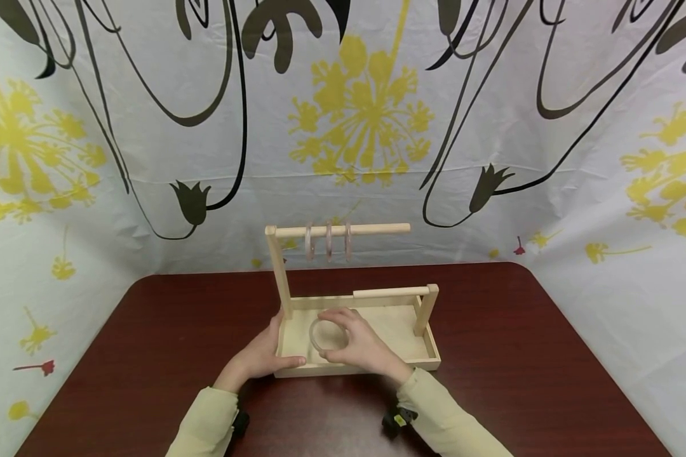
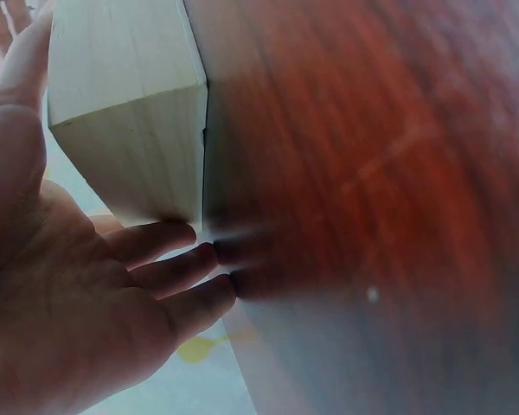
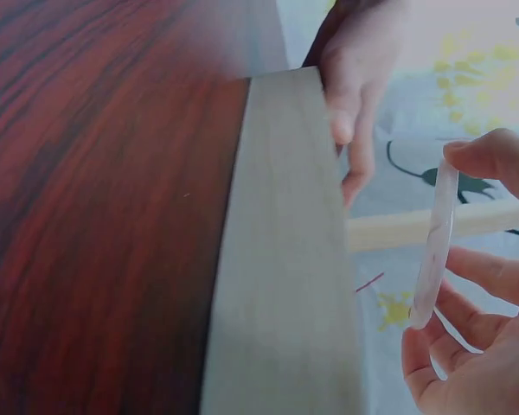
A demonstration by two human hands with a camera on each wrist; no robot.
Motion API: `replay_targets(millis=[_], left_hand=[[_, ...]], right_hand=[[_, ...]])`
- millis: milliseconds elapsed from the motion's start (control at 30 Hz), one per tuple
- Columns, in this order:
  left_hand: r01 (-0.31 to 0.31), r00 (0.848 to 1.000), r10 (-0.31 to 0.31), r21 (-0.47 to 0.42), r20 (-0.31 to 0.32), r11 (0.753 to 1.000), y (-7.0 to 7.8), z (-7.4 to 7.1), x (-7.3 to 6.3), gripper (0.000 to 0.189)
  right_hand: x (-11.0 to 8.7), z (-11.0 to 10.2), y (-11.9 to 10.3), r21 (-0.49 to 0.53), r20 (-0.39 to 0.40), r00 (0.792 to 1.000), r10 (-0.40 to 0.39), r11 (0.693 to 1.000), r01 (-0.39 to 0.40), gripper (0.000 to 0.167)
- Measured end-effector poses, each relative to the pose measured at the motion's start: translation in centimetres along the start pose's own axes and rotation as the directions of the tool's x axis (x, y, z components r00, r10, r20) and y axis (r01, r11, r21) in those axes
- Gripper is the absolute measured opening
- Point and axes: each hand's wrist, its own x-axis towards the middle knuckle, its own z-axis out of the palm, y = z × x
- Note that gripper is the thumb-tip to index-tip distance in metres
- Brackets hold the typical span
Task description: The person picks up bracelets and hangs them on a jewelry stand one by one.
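On the table stands a pale wooden jewelry stand with a tray base, a tall bar and a shorter, lower bar. My left hand holds the tray's left end, thumb over the front edge; the left wrist view has its fingertips against the wooden end. Above the tray, my right hand pinches a pale, translucent bangle between thumb and fingers. Three pinkish bangles hang on the tall bar. Nothing hangs from the lower bar.
The dark red-brown table extends around the stand. A white cloth printed with yellow and dark plants hangs behind the table and along both sides. Dark devices sit at the wrists, below pale sleeves.
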Motion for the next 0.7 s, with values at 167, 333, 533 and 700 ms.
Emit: replay_targets(millis=[167,333,533,700], left_hand=[[0.035,0.999,-0.035,-0.011,0.016,0.999,-0.1,0.1,0.1,0.117],[0.035,0.999,-0.035,-0.022,0.020,0.999,-1.0,0.3,0.4,0.120],[0.002,1.000,-0.002,-0.014,0.009,1.000,-1.2,0.4,0.5,0.120],[-0.018,1.000,0.018,-0.016,0.010,1.000,0.3,-0.1,0.2,0.117]], right_hand=[[-0.1,-0.4,-1.0,0.033,-0.010,1.000,-0.013,0.999,0.014,0.062],[-0.2,-0.9,-2.1,0.062,-0.020,1.000,-0.015,0.998,0.016,0.063],[-0.3,-1.9,-3.4,0.069,-0.050,0.996,-0.080,0.994,0.084,0.063],[-0.1,-2.9,-4.1,0.047,-0.072,0.986,-0.150,0.987,0.154,0.064]])
